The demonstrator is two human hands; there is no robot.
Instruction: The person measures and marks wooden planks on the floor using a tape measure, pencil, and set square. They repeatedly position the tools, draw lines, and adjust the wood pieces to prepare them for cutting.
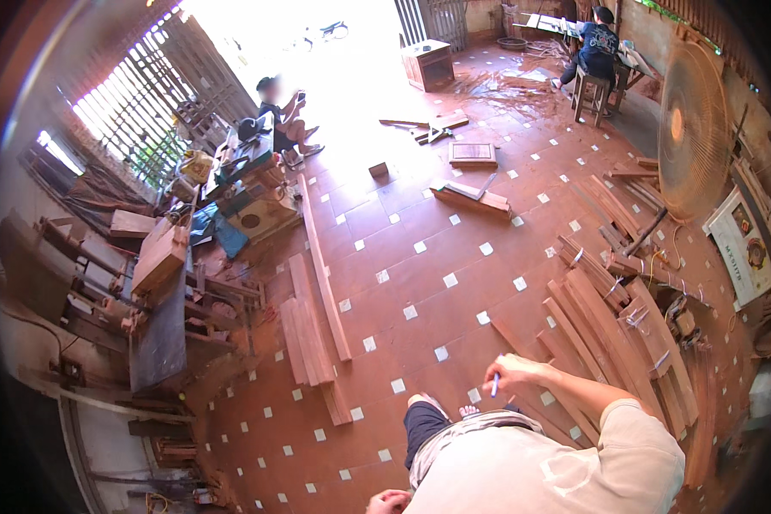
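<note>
Open-sided wood workshop in strong daylight

Terracotta tile floor (420,257) with small white insets; slatted window (146,103) at left, glaring doorway (317,34) ahead, big round fan (692,128) at right, wooden planks (317,317) stacked about.

A: What lies on the tiled floor (420,214)?

B: Long planks (317,317) left of centre, a stack of boards (625,325) on the right, and a small wooden panel (472,153) farther back.

A: And along the walls?

B: A big standing fan (692,128) on the right, a cluttered workbench (158,283) on the left. One person (284,120) sits near the bright doorway; another (595,47) sits on a stool (591,94) at the far end.
</note>
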